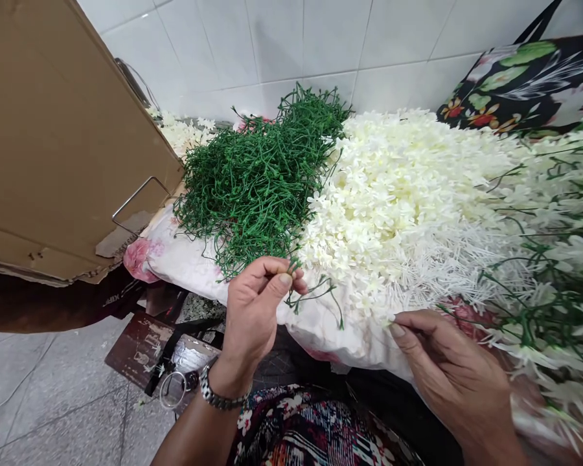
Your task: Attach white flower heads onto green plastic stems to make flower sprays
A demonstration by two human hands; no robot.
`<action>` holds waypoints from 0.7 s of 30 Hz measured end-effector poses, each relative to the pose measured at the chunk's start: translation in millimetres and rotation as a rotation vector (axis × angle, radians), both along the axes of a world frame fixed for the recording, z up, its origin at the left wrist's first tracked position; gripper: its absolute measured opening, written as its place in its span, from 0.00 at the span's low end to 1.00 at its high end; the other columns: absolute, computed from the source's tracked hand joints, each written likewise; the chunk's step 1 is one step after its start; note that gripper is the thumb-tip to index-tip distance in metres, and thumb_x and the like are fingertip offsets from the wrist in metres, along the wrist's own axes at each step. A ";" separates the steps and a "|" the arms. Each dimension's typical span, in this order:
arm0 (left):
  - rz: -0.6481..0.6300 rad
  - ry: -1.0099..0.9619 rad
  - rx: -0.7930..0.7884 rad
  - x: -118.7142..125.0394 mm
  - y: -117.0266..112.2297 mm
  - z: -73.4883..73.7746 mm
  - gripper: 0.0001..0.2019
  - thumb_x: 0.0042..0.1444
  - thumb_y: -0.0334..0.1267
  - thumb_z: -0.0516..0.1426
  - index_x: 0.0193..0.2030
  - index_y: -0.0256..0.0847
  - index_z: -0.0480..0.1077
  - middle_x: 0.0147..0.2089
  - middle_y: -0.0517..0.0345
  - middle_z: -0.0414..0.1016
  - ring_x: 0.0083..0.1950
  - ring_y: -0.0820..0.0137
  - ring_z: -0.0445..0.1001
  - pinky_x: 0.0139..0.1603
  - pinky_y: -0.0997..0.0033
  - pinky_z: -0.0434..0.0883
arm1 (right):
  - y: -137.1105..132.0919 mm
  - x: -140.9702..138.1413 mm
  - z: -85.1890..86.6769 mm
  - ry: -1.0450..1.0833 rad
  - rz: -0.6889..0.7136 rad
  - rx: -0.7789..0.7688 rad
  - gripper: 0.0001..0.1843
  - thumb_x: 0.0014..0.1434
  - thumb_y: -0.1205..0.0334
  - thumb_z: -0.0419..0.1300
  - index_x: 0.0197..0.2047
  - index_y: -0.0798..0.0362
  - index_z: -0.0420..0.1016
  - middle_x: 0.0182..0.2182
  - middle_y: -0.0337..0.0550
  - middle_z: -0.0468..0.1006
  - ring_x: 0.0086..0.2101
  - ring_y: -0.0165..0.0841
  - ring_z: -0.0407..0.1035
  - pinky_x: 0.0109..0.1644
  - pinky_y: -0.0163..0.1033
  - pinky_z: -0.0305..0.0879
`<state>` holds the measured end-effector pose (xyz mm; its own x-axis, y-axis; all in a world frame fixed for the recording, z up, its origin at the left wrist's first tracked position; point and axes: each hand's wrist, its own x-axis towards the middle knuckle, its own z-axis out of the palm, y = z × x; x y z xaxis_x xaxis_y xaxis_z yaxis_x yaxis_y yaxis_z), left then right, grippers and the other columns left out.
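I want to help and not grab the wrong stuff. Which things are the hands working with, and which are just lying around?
Being worked with:
left hand pinching a green stem
right hand at the white flower pile
green stem pile
finished sprays

Just lying about:
cardboard box
flowered bag
metal ring on the floor

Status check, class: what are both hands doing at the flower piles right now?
Left hand pinching a green stem. Right hand fingertips at the white flowers. Stem pile behind; nothing blocking.
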<state>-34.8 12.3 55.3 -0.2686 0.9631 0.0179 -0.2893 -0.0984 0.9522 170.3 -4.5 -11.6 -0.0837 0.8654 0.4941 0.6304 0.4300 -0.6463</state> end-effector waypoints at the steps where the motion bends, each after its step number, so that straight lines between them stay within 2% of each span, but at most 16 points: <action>1: 0.000 -0.008 -0.016 -0.3 2.0 -1.4 0.04 0.44 0.29 0.61 0.23 0.38 0.71 0.25 0.62 0.74 0.26 0.74 0.73 0.33 0.72 0.71 | 0.4 0.0 0.4 -0.006 0.006 0.009 0.01 0.59 0.64 0.56 0.35 0.50 0.69 0.27 0.37 0.74 0.24 0.27 0.69 0.29 0.30 0.66; 9: 0.004 -0.115 -0.051 1.8 15.1 -5.8 0.05 0.40 0.32 0.64 0.22 0.37 0.71 0.23 0.61 0.75 0.23 0.73 0.72 0.29 0.72 0.71 | 2.5 -1.8 1.5 -0.009 0.007 0.041 0.02 0.60 0.66 0.55 0.35 0.51 0.68 0.27 0.37 0.73 0.24 0.26 0.69 0.29 0.28 0.65; 13: 0.060 -0.071 -0.038 4.4 18.9 -7.9 0.04 0.40 0.30 0.63 0.20 0.36 0.71 0.23 0.61 0.73 0.24 0.75 0.73 0.31 0.73 0.71 | 1.6 0.1 -0.7 -0.017 0.019 0.052 0.02 0.60 0.66 0.55 0.36 0.51 0.68 0.27 0.37 0.73 0.25 0.26 0.69 0.30 0.27 0.65; 21: 0.122 -0.020 -0.070 10.1 23.4 -12.7 0.05 0.40 0.31 0.60 0.18 0.36 0.69 0.20 0.63 0.70 0.22 0.77 0.69 0.27 0.75 0.68 | 2.4 2.2 -2.1 -0.055 0.035 0.050 0.01 0.60 0.65 0.55 0.37 0.51 0.67 0.28 0.37 0.73 0.25 0.27 0.69 0.30 0.29 0.66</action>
<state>-24.7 35.7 42.5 -0.3835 0.9219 -0.0550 -0.2987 -0.0674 0.9520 172.5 -2.1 -13.7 -0.1418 0.8360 0.5301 0.6488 0.4830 -0.5881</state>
